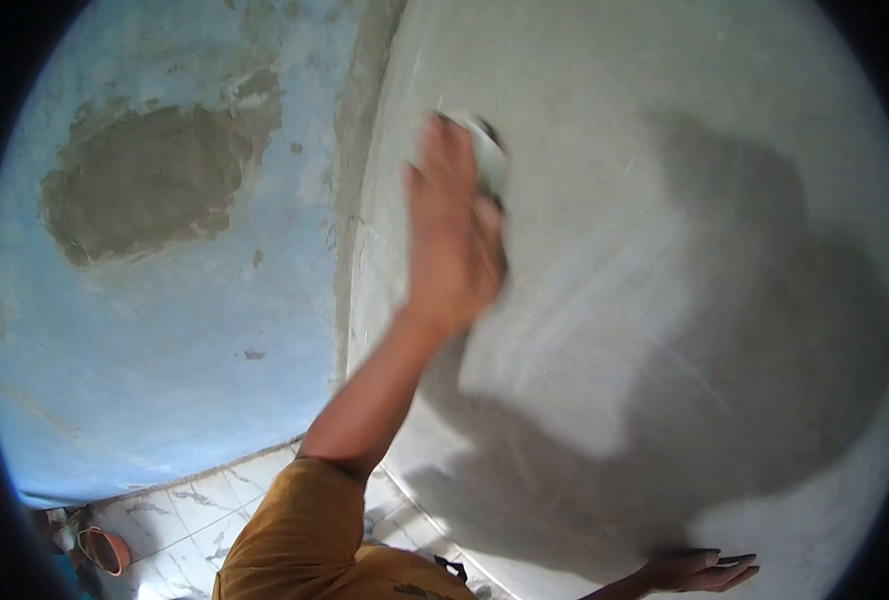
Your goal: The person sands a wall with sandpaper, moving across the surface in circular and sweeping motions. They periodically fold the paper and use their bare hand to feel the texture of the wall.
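Observation:
My left hand [454, 225], blurred by motion, is raised against the grey plastered wall [584, 90]. Its fingers press over a pale flat pad with a dark edge [487, 153], part of which sticks out to the right of the fingertips. The hand covers the rest, and I cannot tell exactly what kind of pad it is. Low on the right, my right hand [704, 571] is beside the same wall with its fingers stretched out and nothing in it. Faint, pale curved streaks mark the plaster between the two hands.
A blue wall [284, 310] with a large grey patch [149, 180] meets the plastered wall at a corner on the left. Below are white marbled floor tiles [189, 505] and an orange bucket [106, 551]. My shadow [764, 380] falls across the plaster.

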Tool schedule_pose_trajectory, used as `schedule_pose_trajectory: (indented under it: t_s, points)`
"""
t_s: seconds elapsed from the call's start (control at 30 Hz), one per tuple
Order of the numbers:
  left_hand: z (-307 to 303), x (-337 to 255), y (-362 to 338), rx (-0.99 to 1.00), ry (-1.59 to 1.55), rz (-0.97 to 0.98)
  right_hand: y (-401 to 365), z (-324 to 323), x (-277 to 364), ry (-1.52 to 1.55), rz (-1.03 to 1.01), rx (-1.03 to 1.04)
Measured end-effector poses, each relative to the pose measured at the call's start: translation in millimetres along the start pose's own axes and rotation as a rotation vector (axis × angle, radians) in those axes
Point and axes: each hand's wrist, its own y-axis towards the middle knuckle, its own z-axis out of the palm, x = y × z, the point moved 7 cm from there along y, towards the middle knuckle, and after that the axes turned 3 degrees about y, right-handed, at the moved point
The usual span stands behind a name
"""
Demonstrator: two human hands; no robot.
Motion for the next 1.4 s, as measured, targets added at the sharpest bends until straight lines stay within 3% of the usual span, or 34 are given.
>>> schedule_pose_trajectory:
  t_s: [0.07, 0.13, 0.17, 0.2, 0.27, 0.33, 0.37, 0.4, 0.47, 0.5, 0.53, 0.6, 0.67, 0.7, 0.73, 0.8, 0.87, 0.93, 1.0, 1.07, 1.1, 1.17, 1.2, 1.23, 1.3, 1.37, 1.4]
  points:
    - [-1, 15, 13, -0.074, -0.103, -0.024, 1, 1, 4, -0.016, -0.012, -0.032]
    - [12, -22, -17, 0.075, -0.05, 0.019, 2, 3, 3, -0.019, -0.014, -0.035]
    - [20, -55, -51, 0.292, -0.139, 0.065, 1, 3, 5, -0.026, -0.027, -0.041]
    - [16, -53, -62, 0.295, -0.141, 0.07, -3, 2, 9, -0.03, -0.023, -0.042]
    - [17, -65, -90, 0.396, -0.09, 0.363, 1, 2, 6, -0.007, 0.019, -0.037]
    - [14, -2, -27, 0.094, -0.092, 0.021, 1, 4, 10, -0.009, 0.001, -0.042]
    - [1, 19, 6, 0.044, -0.135, -0.108, 2, 1, 10, -0.015, -0.008, -0.023]
    - [2, 14, 4, 0.045, -0.135, -0.109, 2, -1, 9, -0.016, -0.009, -0.022]
    - [8, -19, 7, 0.024, -0.115, 0.059, 0, 1, 8, -0.008, -0.019, -0.037]
    - [25, -60, -36, 0.311, -0.125, 0.175, 2, 1, 12, -0.052, -0.082, -0.041]
    - [23, -61, -51, 0.299, -0.12, 0.192, -1, 4, 14, -0.047, -0.068, -0.057]
    - [27, -72, -87, 0.384, -0.033, 0.43, 1, 1, 13, -0.024, -0.031, -0.042]
    - [12, -12, -10, 0.061, -0.077, 0.06, -1, 3, 7, 0.006, 0.031, -0.038]
    - [-2, 6, 27, 0.1, -0.041, -0.129, -2, 3, 5, -0.024, 0.009, -0.021]
    - [2, 2, 23, 0.111, -0.044, -0.134, 0, 1, 4, -0.054, -0.016, -0.002]
    - [5, -20, 19, 0.034, -0.023, 0.067, 2, -1, 3, -0.053, -0.015, 0.006]
    - [21, -76, -78, 0.429, -0.068, 0.364, -1, 3, 9, -0.045, 0.014, -0.004]
    - [23, -51, -104, 0.281, 0.121, 0.536, 2, 1, 15, -0.024, -0.046, -0.019]
    - [16, 7, -32, 0.201, 0.077, 0.093, 0, 1, 10, -0.055, -0.041, -0.012]
    - [-5, 22, 47, 0.064, 0.007, -0.172, 2, -3, 6, -0.081, -0.04, 0.012]
    - [-5, 12, 53, 0.055, 0.014, -0.161, 1, -1, 9, -0.066, -0.026, 0.003]
    - [5, -50, 58, -0.021, -0.085, 0.191, 4, -1, 16, -0.065, -0.045, -0.018]
    - [13, -96, 24, 0.224, 0.043, 0.255, 0, 0, 14, -0.069, -0.029, -0.022]
    - [13, -131, -34, 0.402, -0.071, 0.525, -1, 1, 10, -0.053, -0.003, -0.019]
    - [14, -113, -109, 0.256, -0.122, 0.701, 3, -3, 2, -0.043, -0.004, -0.009]
    - [22, -36, -99, 0.317, -0.065, 0.262, -2, -2, -3, -0.041, 0.018, 0.025]
    - [17, -7, -64, 0.212, -0.134, 0.002, -7, 1, -1, -0.043, 0.042, 0.008]
